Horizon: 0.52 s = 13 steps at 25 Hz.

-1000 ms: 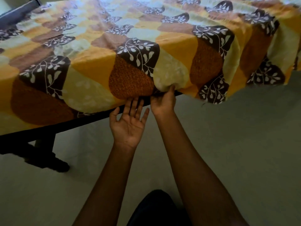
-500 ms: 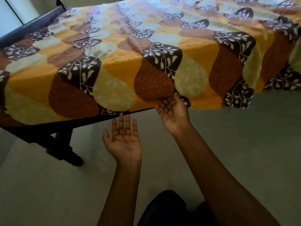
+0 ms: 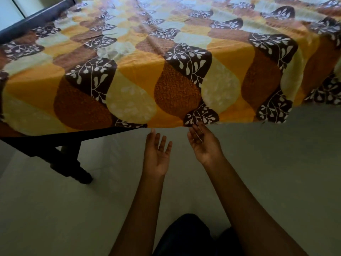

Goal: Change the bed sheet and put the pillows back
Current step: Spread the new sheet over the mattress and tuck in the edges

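Floor: pale, smooth tiled floor (image 3: pixel 276 172) fills the lower half of the view, from 3 o'clock round through 6 to 9 o'clock. Bed occupies the upper half.

Bed frame: dark wooden bed frame (image 3: pixel 55 143), its edge exposed at 8 to 9 o'clock, with one turned leg (image 3: pixel 73 169) standing on the floor at 8 o'clock. A dark rail (image 3: pixel 33 21) runs along the far side at 10 to 11 o'clock.

Sheet: cotton bed sheet printed in yellow, orange, rust and cream scallops with brown leaf panels (image 3: pixel 166 61). It lies spread across the top of the bed. From centre toward 3 o'clock the near edge hangs loose over the side; toward 9 o'clock it ends at the frame edge.

Left hand (image 3: pixel 156 154): just below centre, palm up, fingers straight and together, holding nothing. The fingertips are just under the hem.

Right hand (image 3: pixel 203 143): just right of the left one and apart from it. Palm up, fingers loosely spread, nothing gripped. Fingertips reach the hem at a brown leaf panel; I cannot tell whether they touch it.

My dark-clothed knee (image 3: pixel 184 235) shows at 6 o'clock.
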Each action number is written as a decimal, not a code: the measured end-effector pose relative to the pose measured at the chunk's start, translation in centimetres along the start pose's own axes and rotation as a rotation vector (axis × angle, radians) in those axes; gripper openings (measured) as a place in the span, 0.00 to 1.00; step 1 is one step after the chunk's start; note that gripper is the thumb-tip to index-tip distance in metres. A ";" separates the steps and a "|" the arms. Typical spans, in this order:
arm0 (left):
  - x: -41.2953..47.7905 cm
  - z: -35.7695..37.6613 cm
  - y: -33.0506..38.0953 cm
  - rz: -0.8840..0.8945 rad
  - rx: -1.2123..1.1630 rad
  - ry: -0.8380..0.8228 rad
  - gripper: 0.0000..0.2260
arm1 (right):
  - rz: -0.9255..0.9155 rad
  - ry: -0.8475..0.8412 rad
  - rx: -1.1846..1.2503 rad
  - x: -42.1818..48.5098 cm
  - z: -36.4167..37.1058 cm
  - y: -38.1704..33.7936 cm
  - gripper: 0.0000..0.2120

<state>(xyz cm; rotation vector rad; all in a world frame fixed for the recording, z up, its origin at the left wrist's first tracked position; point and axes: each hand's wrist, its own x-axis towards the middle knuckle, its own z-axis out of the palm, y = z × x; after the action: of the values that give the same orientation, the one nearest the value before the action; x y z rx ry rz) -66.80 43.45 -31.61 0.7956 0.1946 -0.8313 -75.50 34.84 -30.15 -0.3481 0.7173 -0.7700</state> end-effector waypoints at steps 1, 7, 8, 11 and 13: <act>0.6 0.3 -0.2 -0.004 0.031 -0.054 0.17 | 0.000 0.033 0.038 0.5 -0.9 0.4 0.20; 2.8 2.4 -1.2 0.058 0.230 -0.037 0.11 | -0.097 0.071 -0.112 3.3 -2.2 -1.0 0.02; 3.1 2.3 -1.2 0.082 0.268 0.012 0.12 | -0.095 0.090 -0.183 3.6 -2.2 -1.3 0.01; 4.8 2.0 -0.8 0.171 0.375 0.124 0.16 | -0.065 0.174 -0.331 5.5 -1.8 -1.8 0.05; 5.2 2.4 -0.8 0.188 0.409 0.165 0.15 | -0.041 0.195 -0.335 6.5 -1.0 -1.8 0.07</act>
<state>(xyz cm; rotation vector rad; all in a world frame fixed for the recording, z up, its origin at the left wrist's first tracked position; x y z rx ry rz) -64.24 38.42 -32.69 1.2494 0.0935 -0.6335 -73.91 28.82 -32.89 -0.5977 1.0294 -0.7285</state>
